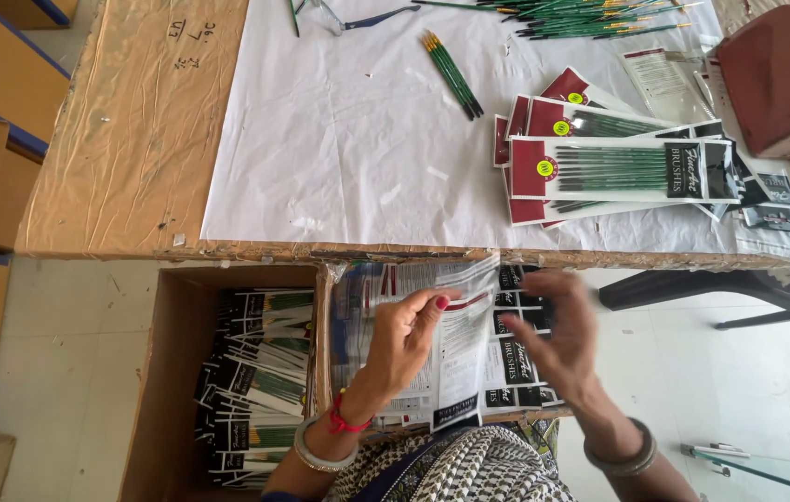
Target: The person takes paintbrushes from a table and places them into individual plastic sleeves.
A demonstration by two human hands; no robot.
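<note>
Two hands work over a lapful of empty clear sleeves: the left hand (pixel 404 330) pinches the top edge of one clear printed sleeve (pixel 458 358) between thumb and fingers, while the right hand (pixel 557 335), blurred, hovers just beside it with fingers loosely curled; whether it grips anything cannot be told. The sleeve lies on a stack of flat sleeves (pixel 516 358) below the table's edge. Judging by the pose, one sleeve is being peeled off for filling, which calls for parting its mouth cleanly. Left of the lap, a cardboard box (pixel 167 372) holds packed brush sets (pixel 260 381). On the white sheet (pixel 339 139) above lie filled packs (pixel 618 167), a small bundle of green brushes (pixel 452 72) and a red tape dispenser (pixel 771 79).
</note>
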